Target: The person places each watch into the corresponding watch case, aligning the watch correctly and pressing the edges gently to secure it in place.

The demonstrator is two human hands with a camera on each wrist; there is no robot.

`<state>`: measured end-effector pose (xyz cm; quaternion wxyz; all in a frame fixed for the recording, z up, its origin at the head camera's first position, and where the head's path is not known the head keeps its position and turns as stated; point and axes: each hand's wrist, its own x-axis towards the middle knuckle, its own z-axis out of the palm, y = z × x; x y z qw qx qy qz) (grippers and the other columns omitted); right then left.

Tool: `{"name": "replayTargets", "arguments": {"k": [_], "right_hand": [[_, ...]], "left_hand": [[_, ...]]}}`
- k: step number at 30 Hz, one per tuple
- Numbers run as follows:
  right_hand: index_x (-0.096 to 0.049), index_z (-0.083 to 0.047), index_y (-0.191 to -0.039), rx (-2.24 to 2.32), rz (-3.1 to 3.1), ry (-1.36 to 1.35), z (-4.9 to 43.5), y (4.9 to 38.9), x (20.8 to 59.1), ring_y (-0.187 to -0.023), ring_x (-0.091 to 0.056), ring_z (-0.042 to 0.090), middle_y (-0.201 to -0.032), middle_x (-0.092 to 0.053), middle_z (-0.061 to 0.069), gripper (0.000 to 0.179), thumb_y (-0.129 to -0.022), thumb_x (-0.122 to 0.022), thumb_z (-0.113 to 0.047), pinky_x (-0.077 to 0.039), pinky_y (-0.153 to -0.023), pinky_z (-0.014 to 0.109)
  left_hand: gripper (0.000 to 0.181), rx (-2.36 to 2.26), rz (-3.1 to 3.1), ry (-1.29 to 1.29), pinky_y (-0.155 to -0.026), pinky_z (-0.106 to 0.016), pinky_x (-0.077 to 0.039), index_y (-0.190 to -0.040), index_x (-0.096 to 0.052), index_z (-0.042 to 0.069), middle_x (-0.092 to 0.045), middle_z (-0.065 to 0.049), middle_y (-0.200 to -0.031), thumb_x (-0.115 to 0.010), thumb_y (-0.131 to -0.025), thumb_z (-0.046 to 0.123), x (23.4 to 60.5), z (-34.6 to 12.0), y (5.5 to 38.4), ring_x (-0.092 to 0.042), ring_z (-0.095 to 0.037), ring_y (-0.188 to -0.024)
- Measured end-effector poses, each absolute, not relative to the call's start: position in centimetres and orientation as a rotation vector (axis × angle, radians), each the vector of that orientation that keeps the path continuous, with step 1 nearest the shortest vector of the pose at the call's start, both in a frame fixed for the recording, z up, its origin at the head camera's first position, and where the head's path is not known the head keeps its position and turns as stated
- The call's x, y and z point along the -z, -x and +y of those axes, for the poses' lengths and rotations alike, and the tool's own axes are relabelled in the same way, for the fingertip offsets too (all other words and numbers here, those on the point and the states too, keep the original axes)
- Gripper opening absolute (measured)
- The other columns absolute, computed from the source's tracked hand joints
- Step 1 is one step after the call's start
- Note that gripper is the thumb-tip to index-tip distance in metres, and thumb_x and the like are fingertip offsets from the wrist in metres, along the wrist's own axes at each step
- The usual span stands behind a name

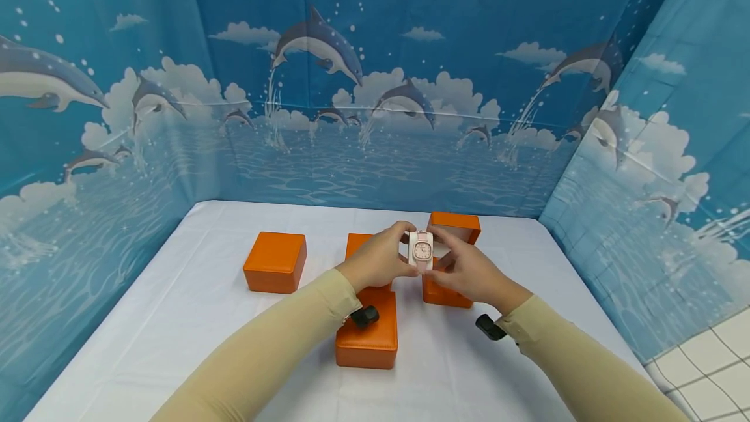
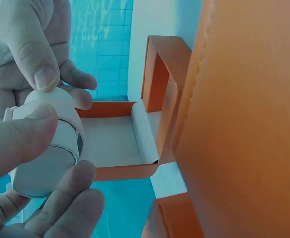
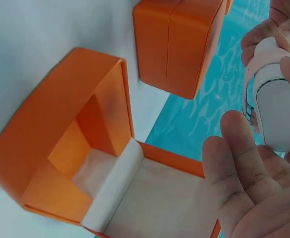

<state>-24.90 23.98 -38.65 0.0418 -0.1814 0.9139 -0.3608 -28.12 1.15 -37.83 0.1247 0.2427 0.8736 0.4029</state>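
Note:
A pink-strapped watch [image 1: 422,251], wrapped round a white cushion [image 2: 40,171], is held up between both hands over the table, its dial towards the head camera. My left hand [image 1: 377,256] grips it from the left, thumb across the cushion and fingers beneath in the left wrist view. From the other side my right hand [image 1: 473,272] holds it, its thumb on the cushion; two of its fingers [image 3: 237,141] extend alongside in the right wrist view. Just behind the right hand stands an orange box [image 1: 448,295] with its lid raised; a pale lining [image 3: 160,198] shows inside.
A closed orange box [image 1: 275,259] stands to the left on the white-covered table [image 1: 211,266]. Another orange box [image 1: 359,244] is partly behind my left hand, and one more closed box [image 1: 369,347] sits nearer, under my left wrist. Dolphin-print curtains [image 1: 375,148] enclose the table's back and sides.

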Motion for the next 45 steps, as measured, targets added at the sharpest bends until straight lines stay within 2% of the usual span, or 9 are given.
{"name": "replayTargets", "arguments": {"k": [6,11,17,23,29,32,35,39,45], "right_hand": [[-0.030,-0.010,-0.166,1.116,2.777,0.518,24.6,25.0,38.7,-0.101,-0.070,0.021,-0.155,-0.051,0.019,0.084,-0.097,-0.078,-0.014,-0.061,-0.077,0.033],[-0.030,-0.013,-0.166,1.109,2.784,0.520,25.2,24.8,38.8,-0.102,-0.070,0.022,-0.156,-0.050,0.017,0.083,-0.097,-0.076,-0.010,-0.062,-0.080,0.034],[-0.031,-0.018,-0.166,1.100,2.785,0.494,25.7,24.7,38.9,-0.100,-0.070,0.021,-0.147,-0.057,0.017,0.083,-0.097,-0.077,-0.015,-0.063,-0.079,0.034],[-0.032,-0.017,-0.166,1.074,2.782,0.471,26.3,24.7,38.9,-0.099,-0.069,0.020,-0.138,-0.063,0.017,0.081,-0.098,-0.077,-0.018,-0.062,-0.079,0.034],[-0.030,-0.013,-0.166,1.002,2.795,0.401,26.9,24.7,38.9,-0.092,-0.066,0.019,-0.120,-0.069,0.012,0.084,-0.097,-0.078,-0.018,-0.061,-0.074,0.032],[-0.030,-0.014,-0.166,0.976,2.793,0.375,27.2,24.8,39.0,-0.091,-0.066,0.019,-0.113,-0.070,0.010,0.084,-0.096,-0.076,-0.016,-0.060,-0.073,0.031],[-0.029,-0.012,-0.166,0.966,2.787,0.369,27.7,24.9,39.3,-0.091,-0.066,0.020,-0.111,-0.071,0.010,0.084,-0.096,-0.075,-0.014,-0.060,-0.073,0.031],[-0.029,-0.009,-0.166,0.961,2.771,0.348,28.3,25.2,39.8,-0.087,-0.066,0.020,-0.103,-0.071,0.008,0.086,-0.094,-0.076,-0.013,-0.059,-0.070,0.031],[-0.029,-0.006,-0.166,0.931,2.764,0.328,29.1,25.6,40.6,-0.084,-0.064,0.021,-0.098,-0.070,0.006,0.088,-0.092,-0.077,-0.012,-0.059,-0.069,0.032]], "left_hand": [[0.083,-1.192,2.533,-0.714,-0.087,-0.029,-0.060,-0.157,-0.039,0.020,-0.057,-0.006,-0.146,-0.087,-0.089,0.020,38.1,1.9,28.2,-0.070,-0.006,-0.098],[0.082,-1.196,2.523,-0.730,-0.086,-0.028,-0.060,-0.157,-0.039,0.019,-0.057,-0.006,-0.147,-0.086,-0.090,0.019,38.3,2.5,28.2,-0.068,-0.007,-0.094],[0.083,-1.185,2.502,-0.734,-0.086,-0.028,-0.060,-0.158,-0.038,0.018,-0.057,-0.005,-0.148,-0.085,-0.091,0.017,38.4,3.2,28.3,-0.068,-0.008,-0.093],[0.086,-1.150,2.508,-0.715,-0.087,-0.028,-0.058,-0.161,-0.035,0.018,-0.057,-0.004,-0.149,-0.085,-0.091,0.019,38.6,3.9,28.4,-0.066,-0.010,-0.094],[0.088,-1.071,2.569,-0.723,-0.099,-0.032,-0.057,-0.162,-0.034,0.017,-0.058,-0.004,-0.150,-0.085,-0.091,0.027,38.6,4.8,28.4,-0.063,-0.014,-0.111],[0.090,-1.038,2.581,-0.712,-0.106,-0.035,-0.056,-0.163,-0.033,0.016,-0.058,-0.004,-0.151,-0.085,-0.091,0.029,38.7,5.3,28.4,-0.062,-0.015,-0.123],[0.089,-1.007,2.598,-0.704,-0.108,-0.035,-0.055,-0.163,-0.035,0.017,-0.058,-0.002,-0.151,-0.085,-0.091,0.031,39.0,5.9,28.4,-0.062,-0.015,-0.128],[0.086,-0.954,2.629,-0.715,-0.107,-0.034,-0.055,-0.161,-0.039,0.017,-0.060,0.000,-0.149,-0.085,-0.091,0.032,39.4,6.8,28.5,-0.063,-0.013,-0.125],[0.077,-0.871,2.680,-0.712,-0.104,-0.032,-0.057,-0.153,-0.048,0.014,-0.067,0.000,-0.137,-0.087,-0.089,0.032,40.1,7.9,28.7,-0.063,-0.011,-0.106]]}}
